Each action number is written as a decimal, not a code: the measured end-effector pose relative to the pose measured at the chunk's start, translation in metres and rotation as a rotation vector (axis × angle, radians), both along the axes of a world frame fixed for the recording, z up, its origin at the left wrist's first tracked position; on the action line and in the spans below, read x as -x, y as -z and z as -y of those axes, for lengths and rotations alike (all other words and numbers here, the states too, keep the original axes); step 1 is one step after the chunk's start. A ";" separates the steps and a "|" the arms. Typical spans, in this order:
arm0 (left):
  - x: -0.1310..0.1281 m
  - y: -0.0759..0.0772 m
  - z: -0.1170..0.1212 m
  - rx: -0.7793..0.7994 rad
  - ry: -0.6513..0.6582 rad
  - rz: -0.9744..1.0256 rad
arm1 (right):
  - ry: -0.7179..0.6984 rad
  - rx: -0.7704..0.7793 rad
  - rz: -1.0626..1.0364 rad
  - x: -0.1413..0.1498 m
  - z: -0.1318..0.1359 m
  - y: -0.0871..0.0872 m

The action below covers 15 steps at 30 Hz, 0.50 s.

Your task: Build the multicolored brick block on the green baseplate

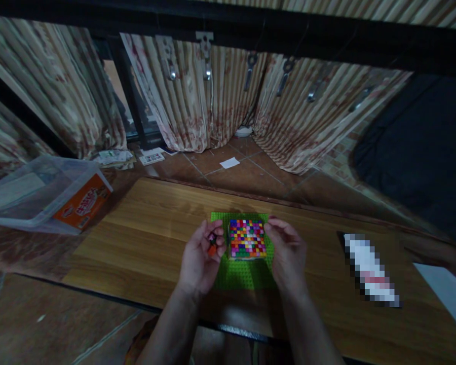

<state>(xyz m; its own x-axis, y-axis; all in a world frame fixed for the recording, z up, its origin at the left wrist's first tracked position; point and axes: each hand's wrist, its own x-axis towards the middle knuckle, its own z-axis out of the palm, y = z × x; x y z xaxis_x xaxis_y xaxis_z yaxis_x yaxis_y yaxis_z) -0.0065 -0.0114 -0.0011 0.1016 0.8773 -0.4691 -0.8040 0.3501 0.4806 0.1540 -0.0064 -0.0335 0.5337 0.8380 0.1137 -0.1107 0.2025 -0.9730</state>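
Note:
A green studded baseplate (228,278) lies on the wooden table. On it sits a square block of small multicoloured building bricks (248,238). At the left of this block, my left hand (202,258) is cupped palm up, its fingers curled round a few loose building bricks (212,248), orange and darker ones among them. My right hand (289,253) is at the block's right edge, thumb and fingertips pinched together beside its upper right corner. Whether a brick is between those fingertips is too small to tell.
The wooden table (137,223) stretches to both sides. A clear plastic bin (41,203) with an orange label stands at the left. Towards the right are a pixelated flat object (372,271) and a white sheet (446,291). Curtains (197,106) hang beyond the table.

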 end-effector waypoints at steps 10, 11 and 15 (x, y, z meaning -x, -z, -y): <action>-0.003 -0.008 0.002 -0.054 -0.046 0.130 | -0.420 -0.084 0.574 0.038 0.034 -0.024; -0.004 -0.008 0.002 -0.064 -0.043 0.137 | -0.447 -0.080 0.610 0.041 0.034 -0.023; -0.005 -0.009 0.004 -0.118 -0.017 0.148 | -0.461 -0.046 0.772 0.045 0.032 -0.022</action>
